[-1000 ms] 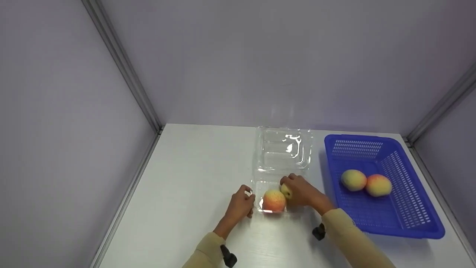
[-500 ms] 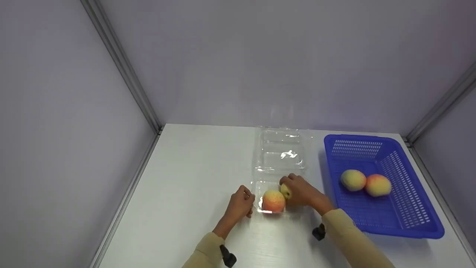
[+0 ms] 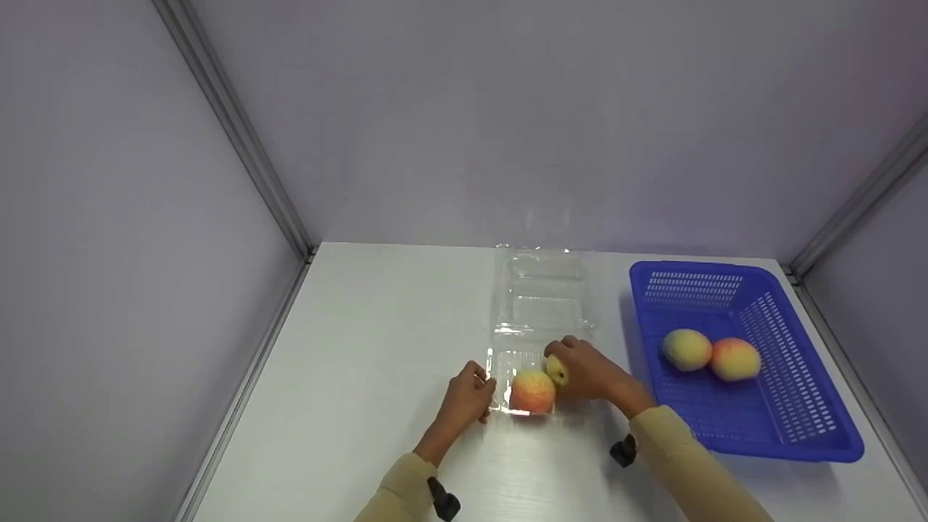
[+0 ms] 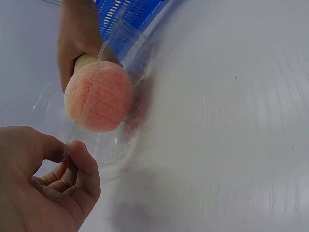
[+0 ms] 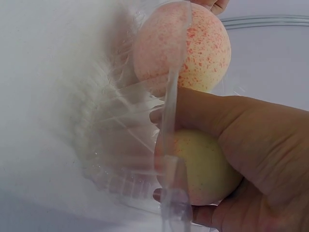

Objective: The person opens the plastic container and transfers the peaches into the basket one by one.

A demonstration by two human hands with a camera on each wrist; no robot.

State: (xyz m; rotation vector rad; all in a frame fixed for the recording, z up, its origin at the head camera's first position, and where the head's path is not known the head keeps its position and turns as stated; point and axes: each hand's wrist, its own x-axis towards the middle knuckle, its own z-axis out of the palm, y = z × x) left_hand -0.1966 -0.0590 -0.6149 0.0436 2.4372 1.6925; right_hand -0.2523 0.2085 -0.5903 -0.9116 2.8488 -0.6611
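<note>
A clear plastic clamshell box (image 3: 522, 360) lies unfolded on the white table, its lid (image 3: 547, 290) laid back toward the wall. My left hand (image 3: 467, 395) pinches the box's left rim between thumb and forefinger, as the left wrist view shows. Inside the near half sits a red and yellow peach (image 3: 533, 392). Beside it, my right hand (image 3: 586, 371) grips a second, yellower peach (image 5: 205, 169), with thumb and fingers around it and fingertips down inside the box wall. From the head, most of that peach is hidden under the hand.
A blue perforated basket (image 3: 750, 442) stands at the right of the table, close to the right forearm. In it lie a yellow peach (image 3: 686, 349) and a red and yellow peach (image 3: 735, 359), side by side. Walls (image 3: 464, 130) rise behind and at both sides.
Both hands keep their holds almost unmoved. The glare on the clear lid has faded, and the lid's right edge seems shifted slightly left.
</note>
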